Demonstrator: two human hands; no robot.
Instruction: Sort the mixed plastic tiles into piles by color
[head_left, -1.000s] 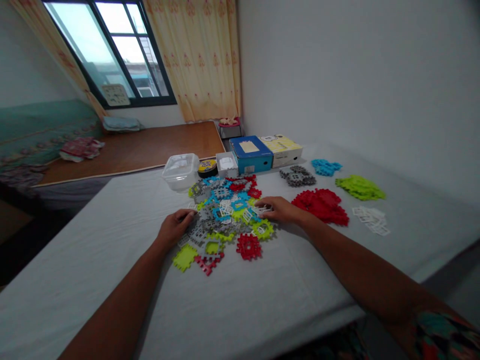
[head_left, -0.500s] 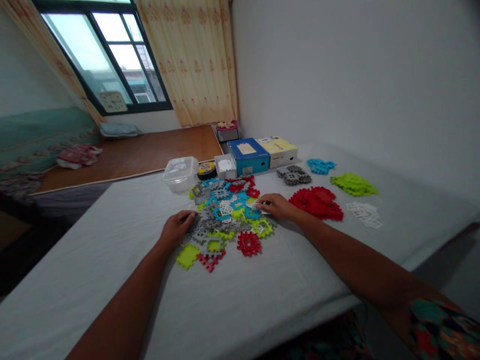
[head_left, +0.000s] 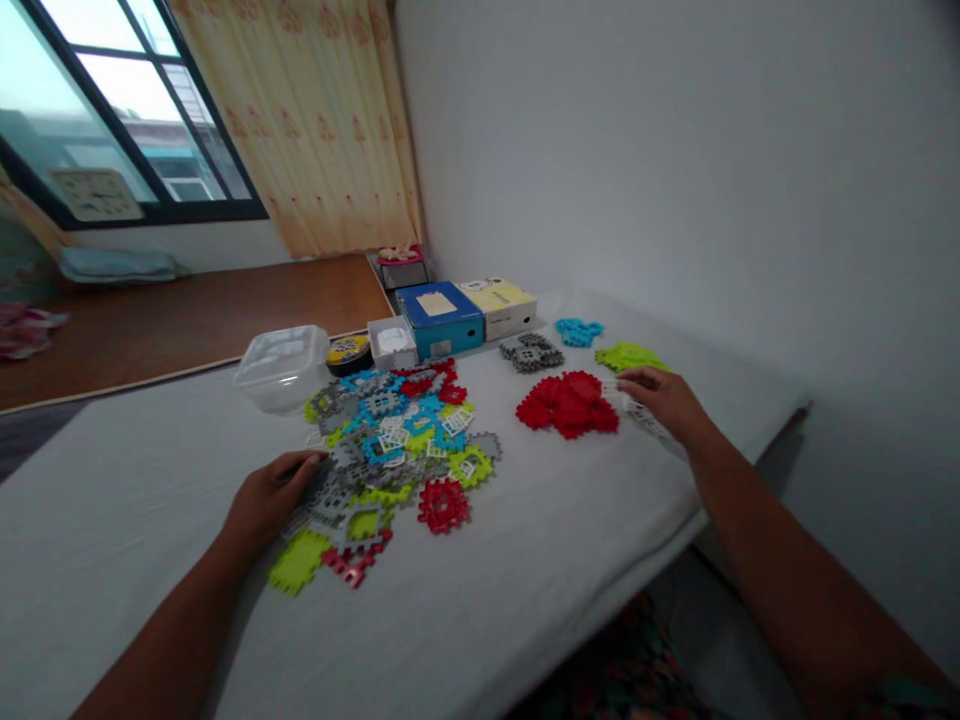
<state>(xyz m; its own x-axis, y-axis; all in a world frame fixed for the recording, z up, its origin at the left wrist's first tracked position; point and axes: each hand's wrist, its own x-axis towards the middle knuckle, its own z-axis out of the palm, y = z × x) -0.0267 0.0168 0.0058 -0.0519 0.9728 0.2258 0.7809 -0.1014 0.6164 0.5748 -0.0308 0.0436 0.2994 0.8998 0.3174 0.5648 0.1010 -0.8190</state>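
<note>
My right hand [head_left: 664, 400] is at the right, its fingers pinched on a white lattice piece [head_left: 610, 386] that juts out to the left. Below that hand lies a small pile of white lattice pieces [head_left: 646, 420], partly hidden by it. My left hand [head_left: 274, 498] rests at the left edge of a mixed heap of notched plastic building pieces [head_left: 405, 463] in grey, blue, lime, red and white. Its fingers are closed beside a white piece [head_left: 316, 440]; whether they grip it is unclear.
Sorted piles lie to the right: red pieces [head_left: 568, 404], grey pieces [head_left: 532, 353], blue pieces [head_left: 578, 332] and lime pieces [head_left: 630, 355]. Behind the heap stand a clear plastic box [head_left: 283, 365], a round black-and-yellow tin [head_left: 349, 355], a small white box [head_left: 392, 343], a blue box [head_left: 440, 318] and a yellow-white box [head_left: 499, 306].
My right hand has moved from the mixed heap rightward to the white pile, carrying a white lattice piece. The view has turned right. My left hand has stayed by the heap's left edge.
</note>
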